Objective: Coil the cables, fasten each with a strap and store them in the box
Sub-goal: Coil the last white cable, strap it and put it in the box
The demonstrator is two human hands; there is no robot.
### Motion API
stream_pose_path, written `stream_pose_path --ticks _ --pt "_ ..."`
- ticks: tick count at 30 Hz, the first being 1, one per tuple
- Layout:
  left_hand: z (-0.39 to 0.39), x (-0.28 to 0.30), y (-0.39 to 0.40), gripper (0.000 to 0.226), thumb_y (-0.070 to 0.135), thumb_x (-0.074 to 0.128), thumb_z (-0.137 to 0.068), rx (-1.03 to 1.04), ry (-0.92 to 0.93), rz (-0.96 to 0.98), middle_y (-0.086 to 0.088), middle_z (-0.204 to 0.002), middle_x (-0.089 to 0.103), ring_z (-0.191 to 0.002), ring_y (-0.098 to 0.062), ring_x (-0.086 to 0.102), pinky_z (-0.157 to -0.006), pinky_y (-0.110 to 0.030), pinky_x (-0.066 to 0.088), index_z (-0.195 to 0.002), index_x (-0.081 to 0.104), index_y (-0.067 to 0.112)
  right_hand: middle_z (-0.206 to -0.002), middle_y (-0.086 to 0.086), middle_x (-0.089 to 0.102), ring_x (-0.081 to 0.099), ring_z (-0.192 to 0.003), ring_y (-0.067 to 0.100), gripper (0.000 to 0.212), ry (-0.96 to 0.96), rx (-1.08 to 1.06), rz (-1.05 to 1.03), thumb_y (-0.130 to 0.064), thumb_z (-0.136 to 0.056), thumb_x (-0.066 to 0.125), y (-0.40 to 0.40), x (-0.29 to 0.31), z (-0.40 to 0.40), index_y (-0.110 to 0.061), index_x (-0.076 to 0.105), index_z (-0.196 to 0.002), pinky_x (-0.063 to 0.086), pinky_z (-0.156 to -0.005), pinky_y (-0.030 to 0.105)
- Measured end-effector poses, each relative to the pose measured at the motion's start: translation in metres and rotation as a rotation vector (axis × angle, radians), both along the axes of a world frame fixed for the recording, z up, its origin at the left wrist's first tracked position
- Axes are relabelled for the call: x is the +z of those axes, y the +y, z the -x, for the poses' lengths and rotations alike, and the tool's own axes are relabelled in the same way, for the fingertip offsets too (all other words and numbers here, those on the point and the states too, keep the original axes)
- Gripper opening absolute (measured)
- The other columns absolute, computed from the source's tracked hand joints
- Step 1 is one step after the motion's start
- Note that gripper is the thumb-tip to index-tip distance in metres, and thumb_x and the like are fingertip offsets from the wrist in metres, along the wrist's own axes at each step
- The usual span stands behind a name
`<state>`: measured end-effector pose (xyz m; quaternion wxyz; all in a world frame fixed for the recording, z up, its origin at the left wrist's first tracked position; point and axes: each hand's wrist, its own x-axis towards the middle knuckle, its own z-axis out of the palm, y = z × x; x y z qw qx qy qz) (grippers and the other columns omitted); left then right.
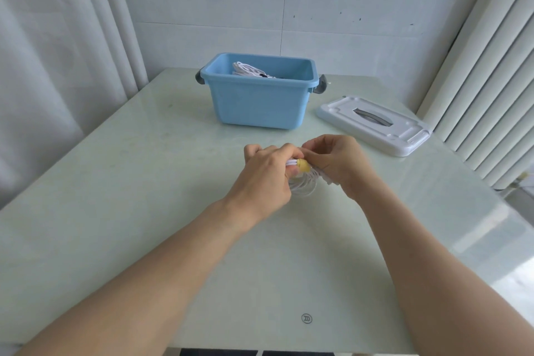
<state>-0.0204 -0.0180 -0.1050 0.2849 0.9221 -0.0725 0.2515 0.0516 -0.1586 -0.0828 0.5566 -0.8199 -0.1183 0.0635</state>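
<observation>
The pale green table lay mostly bare on the left and near sides, and its near edge ran along the bottom of the view. Its far edge met a white tiled wall, with a curtain hanging at the left and slatted blinds at the right.

Above the middle of the table, both hands worked one white cable coil. The left hand had its fingers curled round the gathered strands. The right hand pinched at the bundle just beside one yellow strap, which was wrapped around the strands between the two hands. The strands passed roughly left to right through the strap, and the loops hung below it toward the table; whether they touched the surface could not be told.

Farther back stood one blue box, open at the top, with its long side facing the camera and a grey handle at each end. One more coiled white cable lay inside it, toward its left end. To the right of the box, apart from it, one white lid lay flat near the table's right edge, its long axis slanting from far left to near right.
</observation>
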Motion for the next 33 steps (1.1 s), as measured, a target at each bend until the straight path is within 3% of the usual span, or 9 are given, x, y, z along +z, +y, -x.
stream_pose_path --ticks 3,5,9,13,18,23,28,31,33 --pt "0.0 0.004 0.0 0.024 0.002 0.057 -0.09 0.019 0.061 -0.043 0.0 -0.091 0.068 -0.085 -0.021 0.057 -0.09 -0.038 0.029 -0.105 0.067 0.018 -0.092 -0.004 0.067 0.058 -0.084 0.009 0.015 -0.327 -0.236 0.131 -0.034 -0.081 0.079 0.001 0.004 0.0 -0.023 0.071 -0.088 0.042 -0.071 0.023" --pt "0.0 0.008 0.0 0.027 0.0 0.055 -0.089 0.051 0.103 -0.081 0.003 -0.094 0.068 -0.084 -0.019 0.054 -0.09 -0.039 0.03 -0.106 0.066 0.018 -0.091 -0.005 0.07 0.06 -0.087 0.01 0.008 -0.461 -0.273 0.024 -0.029 -0.082 0.075 0.001 0.011 0.003 -0.024 0.069 -0.082 0.046 -0.078 0.026" --pt "-0.002 0.009 0.002 0.029 0.0 0.049 -0.091 0.093 0.158 -0.073 0.003 -0.095 0.067 -0.088 -0.02 0.059 -0.087 -0.04 0.032 -0.106 0.064 0.02 -0.071 -0.016 0.065 0.056 -0.066 0.005 0.008 -0.467 -0.054 -0.103 -0.018 -0.082 0.074 0.004 0.017 0.013 -0.015 0.069 -0.076 0.043 -0.062 0.017" --pt "-0.002 0.009 0.008 0.023 0.007 0.05 -0.098 0.108 0.203 0.008 0.001 -0.099 0.067 -0.094 -0.024 0.061 -0.095 -0.044 0.037 -0.107 0.066 0.021 -0.071 -0.016 0.065 0.054 -0.066 0.008 0.008 -0.49 0.053 -0.154 -0.014 -0.083 0.073 0.006 0.017 0.018 -0.012 0.069 -0.077 0.042 -0.061 0.02" --pt "-0.002 0.013 0.018 0.027 0.013 0.05 -0.101 0.091 0.251 0.197 0.015 -0.075 0.067 -0.087 -0.018 0.064 -0.096 -0.046 0.044 -0.086 0.063 0.032 -0.063 -0.013 0.062 0.051 -0.057 0.006 0.014 -0.474 0.186 -0.206 -0.014 -0.082 0.071 0.005 0.018 0.021 -0.01 0.065 -0.07 0.043 -0.058 0.021" --pt "-0.004 0.011 0.027 0.039 0.016 0.051 -0.1 0.13 0.282 0.311 0.018 -0.067 0.064 -0.081 -0.021 0.063 -0.092 -0.05 0.048 -0.066 0.06 0.032 -0.073 -0.004 0.072 0.065 -0.065 0.013 0.014 -0.541 0.331 0.018 0.0 -0.081 0.07 0.007 0.017 0.024 -0.014 0.073 -0.081 0.052 -0.058 0.027" --pt "-0.006 0.011 0.033 0.029 0.018 0.052 -0.098 0.169 0.33 0.429 0.011 -0.077 0.07 -0.078 -0.02 0.064 -0.076 -0.033 0.052 -0.077 0.071 0.023 -0.09 -0.003 0.058 0.057 -0.077 -0.003 0.035 -0.713 0.313 0.295 0.004 -0.071 0.079 0.009 0.009 0.012 -0.019 0.076 -0.098 0.045 -0.07 0.01" --pt "-0.002 0.015 0.034 0.031 0.015 0.052 -0.1 0.132 0.377 0.497 0.01 -0.07 0.066 -0.061 -0.004 0.057 -0.057 -0.015 0.042 -0.076 0.071 0.017 -0.084 -0.004 0.053 0.052 -0.074 -0.01 0.021 -0.779 0.264 0.281 -0.002 -0.073 0.085 0.011 0.006 0.012 -0.015 0.078 -0.087 0.038 -0.067 0.004" --pt "0.0 0.017 0.034 0.033 0.012 0.05 -0.1 0.142 0.407 0.559 0.007 -0.065 0.064 -0.054 -0.002 0.053 -0.051 -0.013 0.039 -0.074 0.07 0.014 -0.082 -0.005 0.052 0.049 -0.07 -0.007 0.012 -0.827 0.269 0.263 -0.01 -0.074 0.087 0.013 0.005 0.012 -0.016 0.079 -0.081 0.037 -0.065 0.006"
